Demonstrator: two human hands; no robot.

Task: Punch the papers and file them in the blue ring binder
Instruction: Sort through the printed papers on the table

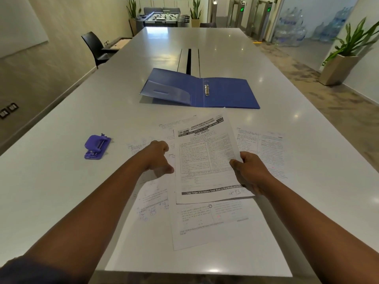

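Papers lie spread on the near end of a long white table, and the loose sheets overlap so much that I cannot count them all. One blue ring binder lies open and flat just past the papers, with shiny metal rings in its middle and a clear pocket inside its left cover. One purple hole punch sits alone on the table, off to the left of the papers. Two bare hands reach out. The right hand pinches the right edge of the top printed sheet, thumb on top. The left hand is loosely curled with nothing in it, just left of that sheet. The table looks smooth and glossy.
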